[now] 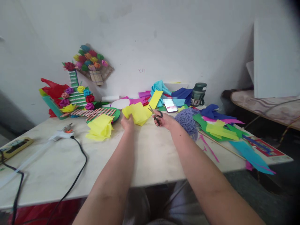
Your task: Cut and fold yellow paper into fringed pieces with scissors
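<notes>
Yellow crepe paper (pixel 138 113) is pinched at its left side by my left hand (pixel 127 122), just above the table. My right hand (pixel 165 120) grips a pair of scissors (pixel 156 117) with dark handles, its blades pointing up and left near the paper's right edge. A second yellow crumpled crepe piece (pixel 99 127) lies left of my left hand. A ball of purple yarn (pixel 187 121) sits beside my right wrist. Behind my right hand is a phone (pixel 170 106) with its screen lit.
A glue gun (pixel 61 135) with its black cord (pixel 82 162) lies at left, near a yellow power strip (pixel 17 150). Paper-flower crafts (pixel 78 97) stand at the back left. Colored paper (pixel 217 129), a thin stick (pixel 222 145) and a dark green bottle (pixel 198 93) are on the right.
</notes>
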Motion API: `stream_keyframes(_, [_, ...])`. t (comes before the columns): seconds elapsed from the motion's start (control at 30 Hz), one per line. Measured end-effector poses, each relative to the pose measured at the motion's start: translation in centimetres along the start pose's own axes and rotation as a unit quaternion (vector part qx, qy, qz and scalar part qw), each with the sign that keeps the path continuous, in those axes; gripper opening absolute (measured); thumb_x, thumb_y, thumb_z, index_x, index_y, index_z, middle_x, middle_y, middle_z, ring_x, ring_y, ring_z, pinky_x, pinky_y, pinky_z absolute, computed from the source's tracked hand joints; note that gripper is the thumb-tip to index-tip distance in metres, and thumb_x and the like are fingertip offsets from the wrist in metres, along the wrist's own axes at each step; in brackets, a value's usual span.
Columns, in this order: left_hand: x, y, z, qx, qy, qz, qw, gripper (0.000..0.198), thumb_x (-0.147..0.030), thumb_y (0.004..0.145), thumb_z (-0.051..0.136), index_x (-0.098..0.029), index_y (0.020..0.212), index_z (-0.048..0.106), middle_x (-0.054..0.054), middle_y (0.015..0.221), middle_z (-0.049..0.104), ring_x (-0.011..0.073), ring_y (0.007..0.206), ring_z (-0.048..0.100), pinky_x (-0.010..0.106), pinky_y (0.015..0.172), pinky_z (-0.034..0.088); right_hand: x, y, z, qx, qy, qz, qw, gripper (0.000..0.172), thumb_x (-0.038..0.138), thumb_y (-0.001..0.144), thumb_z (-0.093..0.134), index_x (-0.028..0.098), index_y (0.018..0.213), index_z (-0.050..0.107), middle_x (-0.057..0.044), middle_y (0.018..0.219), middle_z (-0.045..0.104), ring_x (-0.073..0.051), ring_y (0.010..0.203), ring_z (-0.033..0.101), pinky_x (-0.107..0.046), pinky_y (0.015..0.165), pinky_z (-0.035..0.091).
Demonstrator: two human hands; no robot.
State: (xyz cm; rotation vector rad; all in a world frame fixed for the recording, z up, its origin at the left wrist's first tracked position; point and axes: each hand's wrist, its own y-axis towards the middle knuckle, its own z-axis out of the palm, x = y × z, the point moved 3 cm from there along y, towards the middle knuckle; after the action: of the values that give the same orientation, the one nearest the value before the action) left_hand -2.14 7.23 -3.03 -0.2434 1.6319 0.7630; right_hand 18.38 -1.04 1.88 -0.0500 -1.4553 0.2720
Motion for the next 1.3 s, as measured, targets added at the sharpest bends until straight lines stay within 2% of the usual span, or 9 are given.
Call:
stream_keyframes(0.13, [0.0, 0.1, -0.3, -0.024, -0.055, -0.028, 0.998, 0.026, -0.022, 0.068, 0.060, -0.012, 0.092, 0.061, 0.011, 0.092, 0.065, 0.0202, 0.086, 0.061, 0.030, 0.077, 0.047, 0.0, -0.1, 0.1, 0.034, -0.015, -0.034, 0.999, 0.036, 0.049, 0.078, 0.048, 0.014, 0.082, 0.053, 0.002, 0.049, 0.052, -0.007, 0.035, 0.045, -0.017, 0.032, 0.027])
stream_keyframes(0.3, [-0.6, -0.1, -0.7, -0.053, -0.153, -0.078, 0.984, 0.026, -0.015, 0.067, 0.059, -0.007, 0.092, 0.060, 0.014, 0.097, 0.064, 0.0193, 0.089, 0.061, 0.028, 0.080, 0.046, -0.2, -0.3, -0.4, 0.118, -0.046, -0.059, 0.990, 0.035, 0.045, 0.080, 0.046, 0.012, 0.088, 0.056, 0.001, 0.051, 0.054, -0.008, 0.038, 0.047, -0.018, 0.036, 0.033])
stream_keyframes(0.43, [-1.2, -0.4, -0.8, -0.066, -0.201, -0.091, 0.973, 0.027, -0.011, 0.066, 0.059, -0.006, 0.093, 0.059, 0.014, 0.100, 0.063, 0.0187, 0.089, 0.061, 0.028, 0.081, 0.046, -0.5, -0.8, -0.5, 0.197, -0.099, -0.048, 0.974, 0.037, 0.042, 0.082, 0.044, 0.010, 0.095, 0.056, -0.002, 0.053, 0.057, -0.011, 0.041, 0.051, -0.020, 0.039, 0.038])
stream_keyframes(0.53, [-1.4, -0.7, -0.8, -0.060, -0.212, -0.094, 0.971, 0.026, -0.013, 0.066, 0.060, -0.007, 0.091, 0.059, 0.014, 0.098, 0.063, 0.0191, 0.088, 0.061, 0.029, 0.081, 0.047, -0.7, -0.9, -0.3, 0.234, -0.131, -0.020, 0.963, 0.039, 0.043, 0.083, 0.041, 0.009, 0.096, 0.055, -0.003, 0.054, 0.058, -0.013, 0.044, 0.054, -0.022, 0.040, 0.041])
stream_keyframes(0.8, [-1.5, -1.1, -0.2, -0.025, -0.247, -0.076, 0.966, 0.029, -0.013, 0.067, 0.059, -0.006, 0.095, 0.057, 0.014, 0.098, 0.063, 0.0173, 0.086, 0.061, 0.028, 0.078, 0.048, -1.4, -0.3, 0.2, 0.248, -0.172, 0.013, 0.953, 0.046, 0.053, 0.079, 0.043, 0.011, 0.096, 0.053, -0.004, 0.058, 0.060, -0.014, 0.045, 0.057, -0.021, 0.037, 0.037])
stream_keyframes(1.0, [-1.4, -1.1, -0.2, -0.029, -0.242, -0.083, 0.966, 0.025, -0.013, 0.066, 0.060, -0.006, 0.090, 0.058, 0.015, 0.095, 0.063, 0.0183, 0.083, 0.062, 0.029, 0.076, 0.048, -1.2, -0.5, 0.5, 0.257, -0.184, 0.009, 0.949, 0.051, 0.057, 0.075, 0.046, 0.010, 0.093, 0.056, -0.004, 0.057, 0.059, -0.014, 0.044, 0.056, -0.021, 0.035, 0.036])
stream_keyframes(1.3, [-2.1, -1.2, -0.6, -0.031, -0.283, -0.083, 0.955, 0.025, -0.011, 0.066, 0.059, -0.006, 0.091, 0.058, 0.015, 0.097, 0.063, 0.0183, 0.085, 0.062, 0.030, 0.079, 0.048, -1.1, -0.8, 0.0, 0.253, -0.189, 0.015, 0.949, 0.048, 0.054, 0.076, 0.046, 0.009, 0.084, 0.057, -0.004, 0.050, 0.058, -0.013, 0.041, 0.054, -0.022, 0.038, 0.040])
